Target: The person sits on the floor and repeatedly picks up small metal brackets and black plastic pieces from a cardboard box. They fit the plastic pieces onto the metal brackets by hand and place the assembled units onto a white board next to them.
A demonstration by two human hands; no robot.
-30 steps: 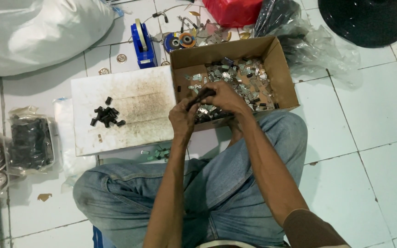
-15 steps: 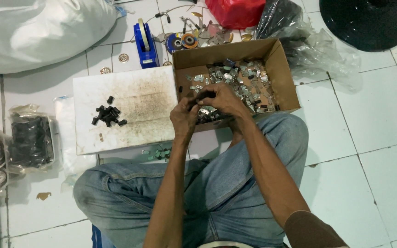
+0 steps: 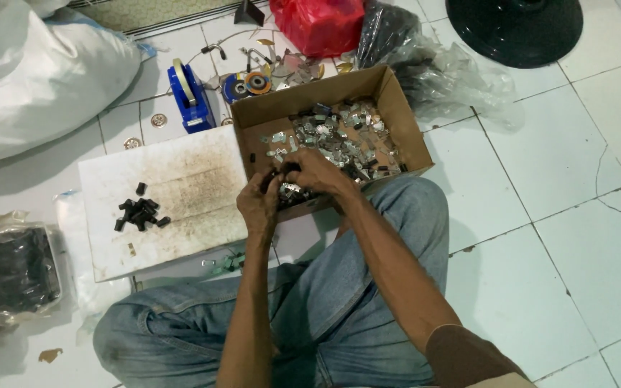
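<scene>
- Step in hand, as I judge it: left hand (image 3: pixel 259 205) and right hand (image 3: pixel 315 174) pinch a small metal clip (image 3: pixel 290 190) together at the near edge of the brown cardboard box (image 3: pixel 397 118).
- Next likely needs a firm press, then a free hand.

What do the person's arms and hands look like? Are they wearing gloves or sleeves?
No gloves: the left hand and right hand are both bare, with no rings, watch or bracelet that shows. Both forearms are bare too. Only the right arm shows a brown short sleeve ending above the elbow. The left arm's upper part is out of view.
</scene>
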